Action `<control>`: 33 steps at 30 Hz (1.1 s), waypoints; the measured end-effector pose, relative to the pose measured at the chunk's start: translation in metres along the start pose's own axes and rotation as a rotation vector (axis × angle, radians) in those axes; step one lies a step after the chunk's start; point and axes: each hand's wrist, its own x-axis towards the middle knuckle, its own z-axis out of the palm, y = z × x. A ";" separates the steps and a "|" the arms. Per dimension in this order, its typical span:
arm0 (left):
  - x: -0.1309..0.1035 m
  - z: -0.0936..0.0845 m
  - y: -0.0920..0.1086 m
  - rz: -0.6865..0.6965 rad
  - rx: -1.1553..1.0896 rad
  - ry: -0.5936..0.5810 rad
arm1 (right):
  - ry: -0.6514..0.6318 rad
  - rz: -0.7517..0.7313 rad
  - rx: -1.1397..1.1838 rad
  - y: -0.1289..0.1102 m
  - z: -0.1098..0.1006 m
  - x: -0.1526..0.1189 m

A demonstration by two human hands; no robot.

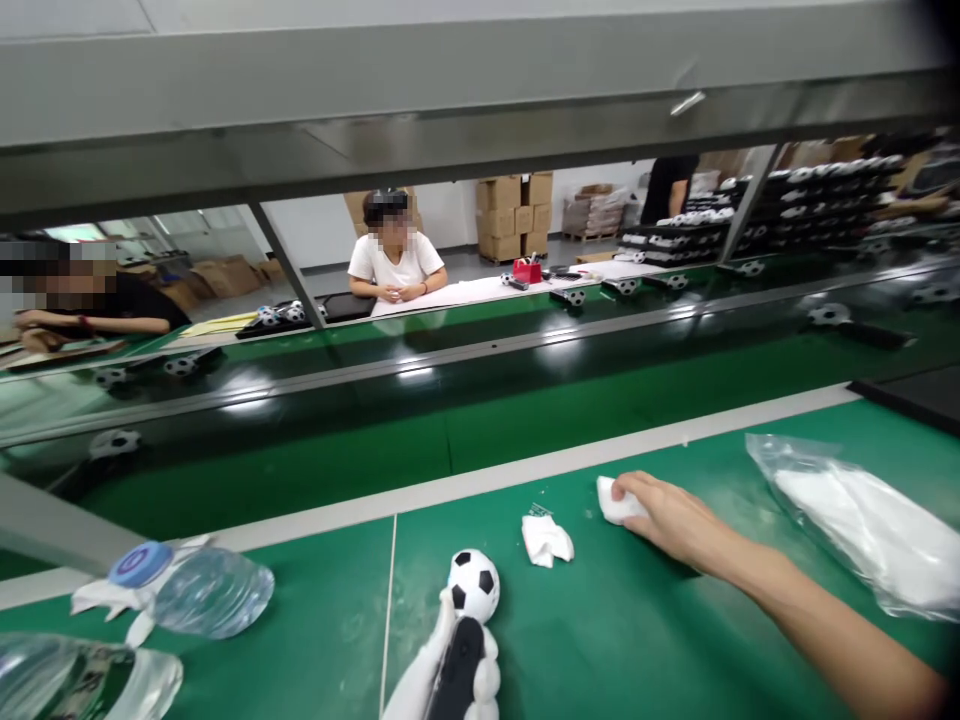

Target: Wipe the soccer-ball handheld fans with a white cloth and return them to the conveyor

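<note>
Head view shows the right hand (671, 515) stretched out over the green surface (615, 620). Its fingers are curled over a small white wad (616, 502), holding it at one end and pressing it down on the surface. The wad looks like soft cloth or tissue. It should be very light and squashy, so a gentle pinch anywhere on it will lift it. It will not break, but it may flop or unfold.

The left hand (450, 670) is at the bottom edge, nearer the person than the wad. It seems to wear a white glove and is closed around a black handle (456, 672). A little football toy (474, 584) sits on top of the handle. The ball looks hard, smooth and round, so it could slip. The handle is the better place to hold it, and that is where the hand is.

Just to the left of the wad lies a second crumpled white piece (547, 539), apart from both hands. It looks just as soft and light.

Right of the wad lies a clear plastic bag (862, 520) with white stuff inside. Thin plastic like that is slippery and crinkly.

Far left of the wad lies a clear water bottle (202, 590) with a blue cap, on its side. It could roll.

Beyond the wad runs a green belt (450, 440) with more football toys. Past it, a person in a white shirt (395, 262) sits with hands together.
</note>
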 end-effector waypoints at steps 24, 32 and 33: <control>0.003 -0.003 0.002 0.037 -0.018 0.119 | -0.094 -0.251 0.313 -0.138 0.032 0.009; 0.005 0.001 0.001 0.009 0.055 0.119 | -0.077 -0.272 0.147 -0.144 0.035 0.012; 0.004 0.002 0.000 0.011 0.069 0.121 | -0.058 -0.252 0.170 -0.139 0.032 0.015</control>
